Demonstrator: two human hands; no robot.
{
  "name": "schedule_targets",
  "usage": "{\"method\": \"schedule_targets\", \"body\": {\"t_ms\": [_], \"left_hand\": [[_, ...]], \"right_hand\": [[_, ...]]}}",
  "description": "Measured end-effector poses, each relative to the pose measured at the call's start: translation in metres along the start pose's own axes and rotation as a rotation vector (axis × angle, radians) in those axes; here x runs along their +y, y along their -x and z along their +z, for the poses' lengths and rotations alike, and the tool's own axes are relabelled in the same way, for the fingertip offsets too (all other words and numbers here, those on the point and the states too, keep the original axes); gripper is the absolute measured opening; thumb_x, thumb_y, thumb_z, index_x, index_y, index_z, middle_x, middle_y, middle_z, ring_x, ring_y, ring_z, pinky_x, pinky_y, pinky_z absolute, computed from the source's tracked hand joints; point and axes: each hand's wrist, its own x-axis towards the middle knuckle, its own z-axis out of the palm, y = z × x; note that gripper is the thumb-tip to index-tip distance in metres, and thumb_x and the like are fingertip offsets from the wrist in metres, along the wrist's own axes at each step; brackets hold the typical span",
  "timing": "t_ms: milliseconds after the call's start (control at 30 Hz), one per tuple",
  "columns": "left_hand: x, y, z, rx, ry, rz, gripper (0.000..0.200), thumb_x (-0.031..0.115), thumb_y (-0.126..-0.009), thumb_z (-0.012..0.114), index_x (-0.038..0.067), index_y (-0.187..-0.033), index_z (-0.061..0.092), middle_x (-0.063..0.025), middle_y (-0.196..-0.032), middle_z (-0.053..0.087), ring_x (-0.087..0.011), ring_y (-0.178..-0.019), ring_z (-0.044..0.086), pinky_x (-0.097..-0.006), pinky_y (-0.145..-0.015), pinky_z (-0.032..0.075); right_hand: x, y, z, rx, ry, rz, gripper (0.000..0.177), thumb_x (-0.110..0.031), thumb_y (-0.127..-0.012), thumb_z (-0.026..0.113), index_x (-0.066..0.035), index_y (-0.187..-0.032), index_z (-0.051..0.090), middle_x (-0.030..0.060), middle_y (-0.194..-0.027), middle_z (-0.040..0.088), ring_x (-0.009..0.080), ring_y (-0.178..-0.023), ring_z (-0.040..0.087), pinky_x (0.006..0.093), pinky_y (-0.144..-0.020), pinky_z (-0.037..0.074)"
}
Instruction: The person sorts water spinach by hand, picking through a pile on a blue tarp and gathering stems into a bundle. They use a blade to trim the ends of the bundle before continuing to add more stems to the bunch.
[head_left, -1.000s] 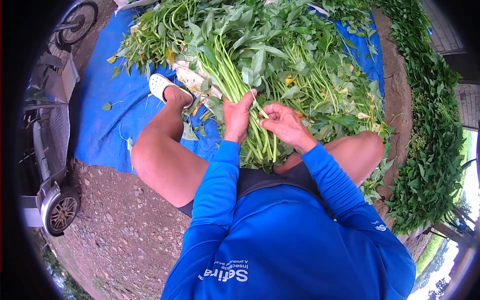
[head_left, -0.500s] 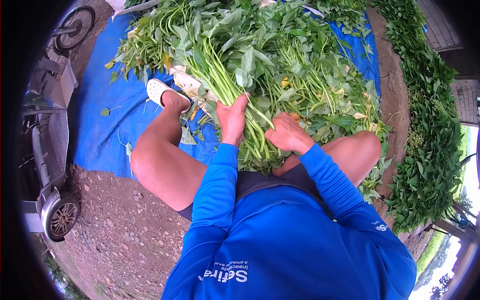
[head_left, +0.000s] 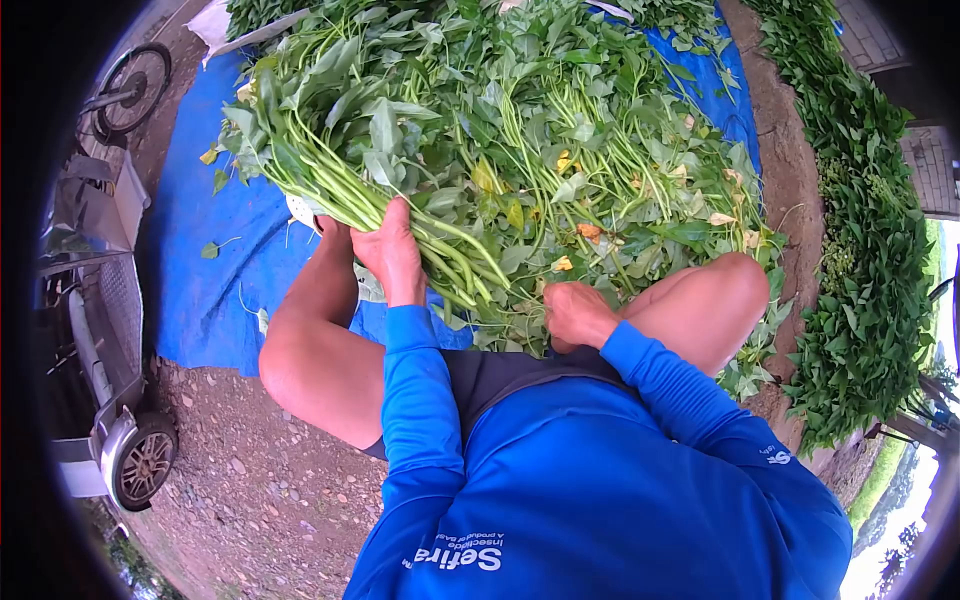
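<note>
My left hand (head_left: 394,256) is wrapped round a bundle of leafy green stems (head_left: 335,180) that look like water spinach, thumb on top. The leaves point to the upper left and the cut ends fan out toward my right hand. My right hand (head_left: 578,314) is closed, just right of the stem ends, above my bent leg. Whether its curled fingers pinch anything is hidden. Beyond both hands spreads a large heap of the same greens (head_left: 540,120), with some yellowed leaves among them.
Under the heap lies a blue tarp (head_left: 205,285). A white clog (head_left: 300,210) is partly covered by the bundle. At left stand a vehicle with a wheel (head_left: 145,462) and another wheel (head_left: 135,90). Along the right runs a long bank of greens (head_left: 855,260).
My left hand has swung the bundle to the left, away from my right hand. My right hand has come off the stems and sits slightly lower.
</note>
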Motion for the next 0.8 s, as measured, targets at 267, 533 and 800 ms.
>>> {"method": "schedule_targets", "body": {"t_ms": [267,533,800], "left_hand": [[0.013,-0.005,-0.015,-0.077,-0.017,-0.105,0.035,0.004,-0.090,0.077,-0.002,-0.122,0.064,-0.0077,-0.106,0.072,-0.0166,-0.087,0.069,-0.0326,-0.077,0.057],[-0.014,0.009,-0.001,-0.216,-0.123,-0.303,0.035,0.002,-0.087,0.075,-0.001,-0.121,0.066,-0.0037,-0.106,0.072,-0.0138,-0.088,0.067,-0.0303,-0.081,0.055],[-0.045,0.027,0.013,-0.280,-0.180,-0.362,0.043,0.008,-0.085,0.077,-0.004,-0.124,0.065,-0.0103,-0.109,0.076,-0.0180,-0.091,0.070,-0.0339,-0.084,0.057]], "right_hand": [[0.059,-0.159,0.010,0.499,-0.635,0.441,0.032,-0.029,-0.091,0.077,-0.001,-0.105,0.080,0.0221,-0.101,0.078,0.0383,-0.099,0.074,0.0434,-0.092,0.059],[0.072,-0.175,0.009,0.673,-0.866,0.282,0.030,-0.022,-0.092,0.082,-0.001,-0.114,0.075,0.0086,-0.102,0.077,0.0227,-0.089,0.071,0.0378,-0.081,0.058],[0.027,-0.059,-0.107,0.479,-1.421,0.112,0.038,-0.024,-0.102,0.074,-0.005,-0.134,0.071,-0.0028,-0.109,0.076,0.0081,-0.089,0.062,0.0286,-0.075,0.049]]}}
